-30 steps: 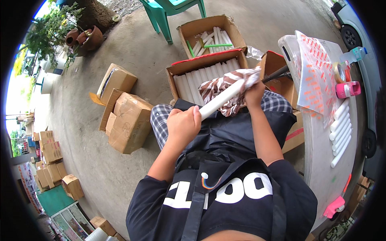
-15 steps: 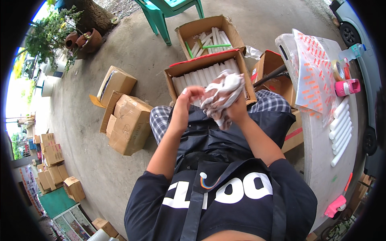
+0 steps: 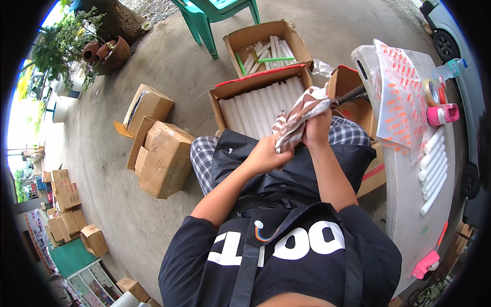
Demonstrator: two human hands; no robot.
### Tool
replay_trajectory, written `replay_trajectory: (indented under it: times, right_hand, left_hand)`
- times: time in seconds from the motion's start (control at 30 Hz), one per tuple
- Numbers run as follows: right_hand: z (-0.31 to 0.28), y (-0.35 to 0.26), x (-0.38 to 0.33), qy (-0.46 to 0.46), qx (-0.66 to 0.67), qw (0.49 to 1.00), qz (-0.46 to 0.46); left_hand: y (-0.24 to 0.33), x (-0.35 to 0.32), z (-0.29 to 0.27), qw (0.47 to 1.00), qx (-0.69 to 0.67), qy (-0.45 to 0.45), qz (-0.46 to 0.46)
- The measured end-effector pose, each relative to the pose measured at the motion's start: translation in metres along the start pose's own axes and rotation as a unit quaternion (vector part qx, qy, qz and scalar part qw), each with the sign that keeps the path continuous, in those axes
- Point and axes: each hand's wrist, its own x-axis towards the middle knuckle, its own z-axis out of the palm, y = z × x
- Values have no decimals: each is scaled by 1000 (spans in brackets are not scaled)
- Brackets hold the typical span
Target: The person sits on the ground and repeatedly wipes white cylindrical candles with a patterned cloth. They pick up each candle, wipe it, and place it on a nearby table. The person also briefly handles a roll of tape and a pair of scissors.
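Observation:
My left hand (image 3: pixel 263 154) and my right hand (image 3: pixel 317 128) are close together above my lap, both closed on a bunched brown-and-white patterned cloth (image 3: pixel 302 110). The left hand grips the cloth's lower end and the right hand holds its upper part. No white stick shows between my hands; the cloth may hide one. Just beyond my knees stands an open cardboard box (image 3: pixel 255 83) packed with white sticks (image 3: pixel 253 110) lying side by side.
A second open box (image 3: pixel 258 33) with white and green sticks stands farther off, near a green plastic chair (image 3: pixel 215 10). On my right, a white table (image 3: pixel 404 204) carries patterned sheets (image 3: pixel 401 97), tape rolls (image 3: pixel 434 92) and several white sticks (image 3: pixel 432 163). Closed cartons (image 3: pixel 163 158) lie at left.
A second ago a long white stick stretched between my hands with the cloth round its far end. The stick is no longer seen and my hands have come together on the bunched cloth.

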Motion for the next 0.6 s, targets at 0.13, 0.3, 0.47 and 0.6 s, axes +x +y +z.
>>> replay_trajectory:
  times: [0.13,0.3,0.47,0.6]
  right_hand:
    - [-10,6,-5,-108,289,938,161]
    - [-15,12,-3,-58,177,972,142]
    - [0,26,8,148,-187,960,-147]
    - [-15,12,17,-2,113,993,31]
  left_hand:
    - [-32,-4,5,890,-389,-235,-39]
    - [-31,0,13,935,-311,-153,-74]
    - [-3,22,10,955,214,205,15]
    - [9,18,7,980,167,104,45]
